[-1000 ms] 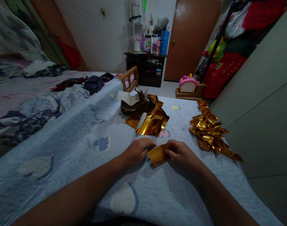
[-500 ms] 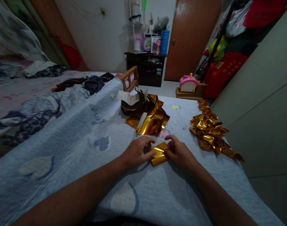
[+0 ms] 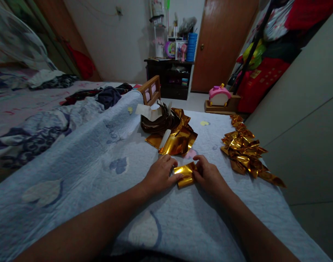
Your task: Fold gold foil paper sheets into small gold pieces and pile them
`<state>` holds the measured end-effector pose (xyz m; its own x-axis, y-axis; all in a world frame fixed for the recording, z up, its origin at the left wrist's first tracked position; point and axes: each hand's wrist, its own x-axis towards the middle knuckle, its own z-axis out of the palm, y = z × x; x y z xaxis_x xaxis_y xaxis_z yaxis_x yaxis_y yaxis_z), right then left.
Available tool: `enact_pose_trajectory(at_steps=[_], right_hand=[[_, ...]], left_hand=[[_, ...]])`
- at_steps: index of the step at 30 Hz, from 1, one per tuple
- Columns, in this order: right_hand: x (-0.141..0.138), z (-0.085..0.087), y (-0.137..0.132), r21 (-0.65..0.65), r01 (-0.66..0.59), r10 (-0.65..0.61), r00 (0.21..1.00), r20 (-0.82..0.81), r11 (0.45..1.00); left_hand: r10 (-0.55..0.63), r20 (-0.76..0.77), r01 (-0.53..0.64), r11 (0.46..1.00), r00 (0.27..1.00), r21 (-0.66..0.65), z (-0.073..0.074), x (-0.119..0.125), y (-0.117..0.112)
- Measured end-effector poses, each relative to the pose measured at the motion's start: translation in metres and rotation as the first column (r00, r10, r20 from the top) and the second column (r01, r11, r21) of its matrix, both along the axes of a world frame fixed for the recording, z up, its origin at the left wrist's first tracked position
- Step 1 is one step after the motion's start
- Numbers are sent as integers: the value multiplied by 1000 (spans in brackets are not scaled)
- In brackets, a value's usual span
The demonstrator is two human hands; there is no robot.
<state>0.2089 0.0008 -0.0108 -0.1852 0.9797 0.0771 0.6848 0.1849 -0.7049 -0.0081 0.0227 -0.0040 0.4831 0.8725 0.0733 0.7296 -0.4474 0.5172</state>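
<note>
A small rolled piece of shiny gold foil paper (image 3: 186, 176) lies between my two hands, just over the bedspread. My left hand (image 3: 162, 174) grips its left end, thumb on top and fingers curled behind. At the right end my right hand (image 3: 207, 174) pinches it between thumb and fingers. Beyond my hands rests a pile of gold foil sheets (image 3: 179, 140), with dark-looking layers and white paper strips. To the right lies a heap of folded gold foil pieces (image 3: 245, 151) with pointed ends.
A pale blue bedspread (image 3: 100, 182) with heart shapes lies under everything. Crumpled bedding and clothes (image 3: 108, 96) are on the left. A wooden rail (image 3: 151, 91) stands behind the foil pile. A pale cabinet side (image 3: 305, 145) borders the right.
The gold foil piece has turned slightly, its long edges now closer to level. My left hand has shifted a little up, and the right hand has moved slightly right.
</note>
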Motion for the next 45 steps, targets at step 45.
enact_pose_trajectory(at_steps=[45], right_hand=[[-8, -3, 0, 17, 116, -118, 987, 106, 993]], left_hand=[[43, 34, -41, 997, 998, -63, 3, 15, 5]])
